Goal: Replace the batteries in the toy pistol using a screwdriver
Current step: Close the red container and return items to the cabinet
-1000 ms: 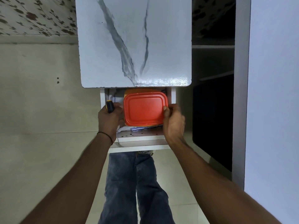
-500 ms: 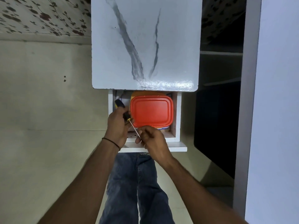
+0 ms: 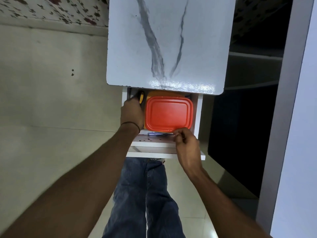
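Currently, the left hand (image 3: 132,114) is gripping the screwdriver (image 3: 141,99), its fingers curling fully round the black-and-yellow handle. The handle is lying inside the open drawer (image 3: 199,115), between the drawer's left wall and the red-lidded container (image 3: 169,114). The right hand (image 3: 187,143) is resting at the container's near right corner with its fingers curled against the lid edge; whether it is pinching anything cannot be determined. Compared with half a second earlier, the right hand is no longer pinching the screwdriver shaft, and the left hand is sitting deeper in the drawer, closer to the worktop (image 3: 164,40) edge.
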